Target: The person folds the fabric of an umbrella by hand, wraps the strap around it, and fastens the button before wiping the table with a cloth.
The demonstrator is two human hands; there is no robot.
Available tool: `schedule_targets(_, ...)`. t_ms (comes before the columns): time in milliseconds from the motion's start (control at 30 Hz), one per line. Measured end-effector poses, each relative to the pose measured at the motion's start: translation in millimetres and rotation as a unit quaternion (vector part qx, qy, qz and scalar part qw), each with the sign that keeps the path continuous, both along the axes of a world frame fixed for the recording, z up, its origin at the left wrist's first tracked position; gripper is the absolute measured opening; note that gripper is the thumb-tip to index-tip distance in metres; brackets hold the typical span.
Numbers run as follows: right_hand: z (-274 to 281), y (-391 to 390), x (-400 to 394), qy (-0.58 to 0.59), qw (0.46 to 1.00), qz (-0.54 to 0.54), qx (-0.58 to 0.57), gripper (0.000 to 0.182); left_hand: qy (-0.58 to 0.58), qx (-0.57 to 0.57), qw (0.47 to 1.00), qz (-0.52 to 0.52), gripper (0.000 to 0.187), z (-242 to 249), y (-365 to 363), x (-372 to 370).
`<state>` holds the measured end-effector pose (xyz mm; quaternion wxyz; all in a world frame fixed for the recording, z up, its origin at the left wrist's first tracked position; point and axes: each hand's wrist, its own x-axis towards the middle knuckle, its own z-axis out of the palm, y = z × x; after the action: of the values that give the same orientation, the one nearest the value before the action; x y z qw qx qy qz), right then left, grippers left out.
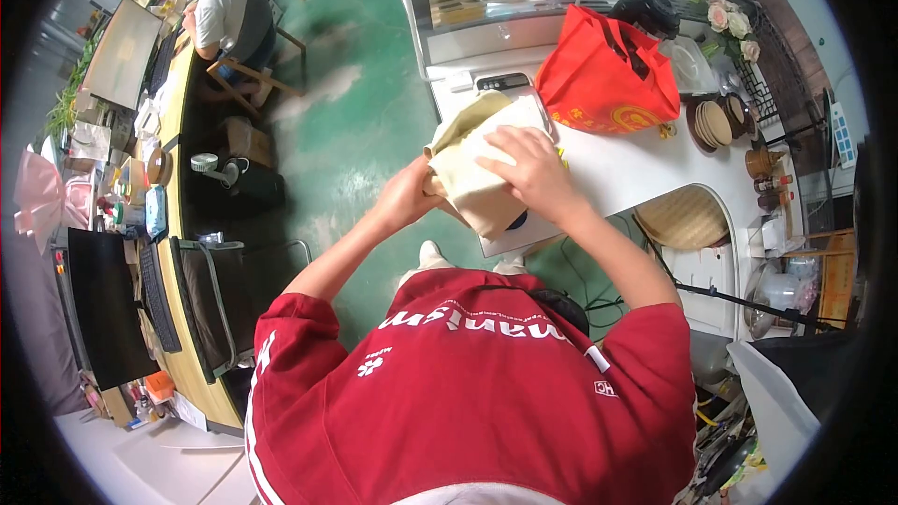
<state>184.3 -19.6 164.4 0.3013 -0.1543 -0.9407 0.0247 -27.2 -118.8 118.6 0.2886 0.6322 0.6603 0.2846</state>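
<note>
1. The view looks down from above on a person in a red T-shirt (468,393) with white lettering, standing at the near edge of a white tabletop (636,168).
2. Both hands meet on a beige cloth bag (477,178), which sits at the near left corner of the tabletop, partly hanging over the edge.
3. The left hand (412,192) is at the left side of the bag, its grip closed around a bunched fold of the cloth near the bag's lower left edge.
4. The right hand (524,164) lies on top of the bag, palm down, fingers spread and curled over the fabric, pressing or clasping it; whether the fingers pinch the cloth cannot be told.
5. A small dark object (517,221) peeks out from under the bag's lower edge; what it is cannot be told.
6. Just beyond the bag lies a dark phone-like device (502,81), flat on the tabletop.
7. To the right of the bag, near but apart from it, stands a red shopping bag (603,79) with dark handles and a yellow pattern.
8. Further right are stacked brown bowls (716,123), and pale roses (730,21) at the far corner.
9. A round woven mat (683,217) lies on the right side of the tabletop, near the person's right forearm.
10. The floor (355,103) is green.
11. At the upper left, well apart, another person (224,5) in a light top sits at a long desk (173,131) crowded with small items.
</note>
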Motion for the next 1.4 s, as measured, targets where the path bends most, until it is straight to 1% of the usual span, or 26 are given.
schedule_targets(67,-12,3,1,0.021,0.997,0.072,0.001,0.023,-0.092,-0.053,0.994,-0.001,0.049,-10,1,-4)
schedule_targets(100,-9,3,6,0.042,0.996,0.078,-0.029,0.018,-0.091,-0.054,0.994,-0.001,0.049,-9,1,-4)
schedule_targets(167,-15,3,24,0.021,0.992,0.108,-0.061,0.018,-0.210,-0.039,0.977,-0.008,0.048,-5,-1,-1)
schedule_targets(267,-24,-6,34,-0.021,0.985,0.137,-0.099,0.018,-0.218,-0.064,0.972,-0.065,0.047,-14,-6,3)
schedule_targets(300,-24,-10,31,-0.021,0.990,0.121,-0.066,0.018,-0.249,-0.149,0.957,-0.022,0.043,-12,-9,8)
schedule_targets(333,-24,-14,30,-0.020,0.994,0.103,-0.034,0.018,-0.251,-0.151,0.956,-0.023,0.043,-10,-12,12)
schedule_targets(400,-32,-22,33,-0.046,0.993,0.100,-0.044,0.020,-0.384,-0.222,0.895,0.037,0.042,-6,-16,18)
schedule_targets(500,-40,-27,34,-0.047,0.990,0.100,-0.083,0.024,-0.362,-0.225,0.904,0.028,0.045,0,-20,18)
schedule_targets(533,-41,-29,34,-0.046,0.991,0.098,-0.084,0.024,-0.374,-0.231,0.898,0.024,0.051,0,-23,18)
schedule_targets(667,-42,-35,34,-0.049,0.994,0.075,-0.059,0.028,-0.371,-0.229,0.900,0.000,0.051,6,-30,18)
schedule_targets(733,-44,-42,34,-0.050,0.995,0.068,-0.052,0.030,-0.550,-0.253,0.786,0.123,0.052,12,-32,20)
schedule_targets(767,-47,-46,34,-0.057,0.996,0.056,-0.048,0.032,-0.469,-0.237,0.840,0.134,0.049,16,-33,26)
schedule_targets(800,-50,-49,33,-0.064,0.996,0.046,-0.044,0.033,-0.471,-0.234,0.840,0.137,0.049,15,-32,26)
schedule_targets(867,-56,-52,31,-0.044,0.995,0.065,-0.066,0.034,-0.244,-0.087,0.963,0.076,0.035,13,-27,22)
schedule_targets(900,-57,-51,33,-0.021,0.987,0.093,-0.128,0.035,-0.245,-0.084,0.962,0.083,0.035,14,-26,19)
schedule_targets(933,-57,-49,33,0.000,0.975,0.120,-0.189,0.036,-0.129,-0.040,0.989,0.061,0.039,17,-24,15)
schedule_targets(967,-55,-46,34,0.058,0.974,0.114,-0.187,0.037,-0.009,0.003,0.999,0.037,0.043,21,-22,12)
schedule_targets(1000,-44,-41,34,0.056,0.974,0.119,-0.186,0.037,0.111,0.043,0.993,0.012,0.047,25,-21,9)
schedule_targets(1033,-31,-33,34,0.090,0.979,0.082,-0.163,0.038,0.166,0.060,0.984,-0.009,0.050,30,-22,7)
schedule_targets(1067,-18,-25,32,0.124,0.982,0.044,-0.139,0.039,0.165,0.060,0.984,-0.007,0.050,34,-21,6)
schedule_targets(1133,6,-2,23,0.107,0.990,-0.024,-0.092,0.042,0.210,0.136,0.965,-0.077,0.051,43,-18,5)
schedule_targets(1200,17,19,20,0.092,0.981,-0.092,-0.141,0.046,0.239,0.156,0.954,-0.094,0.050,49,-21,6)
schedule_targets(1267,9,31,32,0.078,0.975,-0.101,-0.182,0.047,0.299,0.161,0.931,-0.136,0.048,50,-23,5)
schedule_targets(1300,8,33,38,0.056,0.954,-0.084,-0.283,0.045,0.309,0.179,0.924,-0.139,0.059,47,-24,4)
schedule_targets(1333,7,34,40,0.032,0.922,-0.065,-0.381,0.044,0.309,0.180,0.924,-0.139,0.059,46,-25,3)
schedule_targets(1400,11,29,41,0.015,0.926,-0.082,-0.369,0.039,0.324,0.187,0.915,-0.151,0.058,43,-27,3)
